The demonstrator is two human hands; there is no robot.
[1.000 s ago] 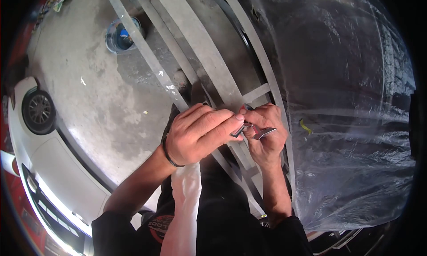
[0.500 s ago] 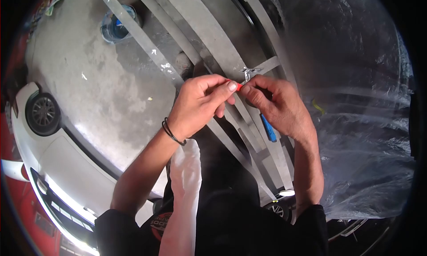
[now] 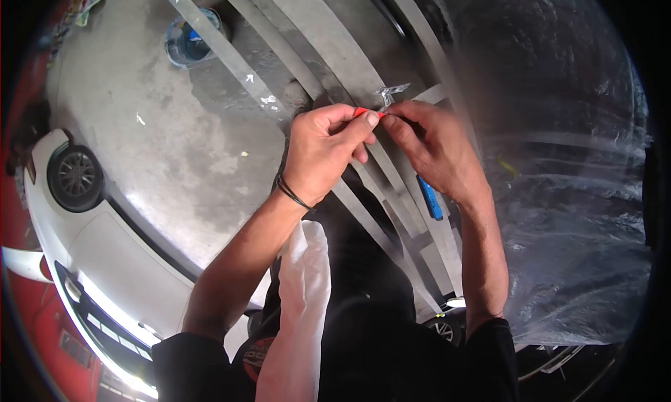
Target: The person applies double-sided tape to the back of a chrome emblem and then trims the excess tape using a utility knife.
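A small red strip [image 3: 360, 112] is pinched between the thumb and fingers of my left hand [image 3: 318, 147], which wears a dark cord on the wrist. My right hand [image 3: 437, 147] has its thumb and finger closed at the strip's other end, close to my left fingertips. Exactly what the strip is, I cannot make out. Just beyond the fingers, a crumpled silvery scrap [image 3: 390, 94] sits at the metal frame [image 3: 342, 49]. A narrow blue tool [image 3: 429, 198] rests on a rail below my right hand.
Long flat metal rails run diagonally under my hands. Clear plastic sheeting [image 3: 573, 241] covers the right side. A white car [image 3: 133, 262] stands at left, and a clear bucket [image 3: 189, 42] is on the concrete floor. White cloth [image 3: 305, 283] hangs against my dark clothing.
The view has shifted slightly. Both hands have moved up a little together, and more of the red strip now shows between my fingers.
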